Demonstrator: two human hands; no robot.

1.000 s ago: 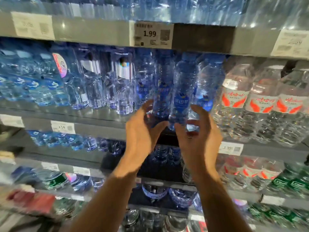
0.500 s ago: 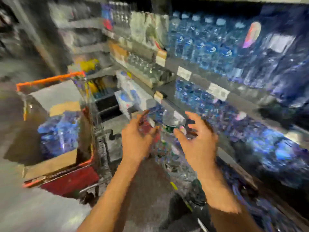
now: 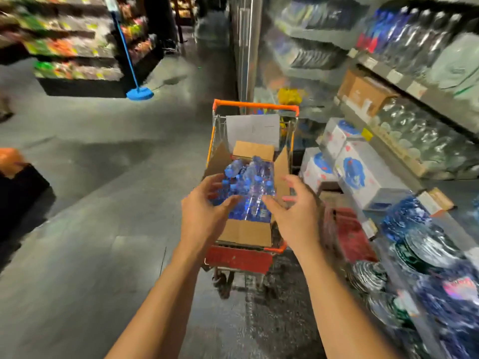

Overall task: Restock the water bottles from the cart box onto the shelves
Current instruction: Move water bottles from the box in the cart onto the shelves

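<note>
Our left hand (image 3: 204, 211) and right hand (image 3: 295, 216) hover with fingers spread, empty, above the box (image 3: 246, 233). It sits in the cart (image 3: 255, 107), holding water bottles (image 3: 247, 187).

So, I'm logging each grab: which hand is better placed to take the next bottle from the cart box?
Probably the left hand: its open fingers overlap the bottles in the box; the right hand hovers nearer the box's side flap.
</note>
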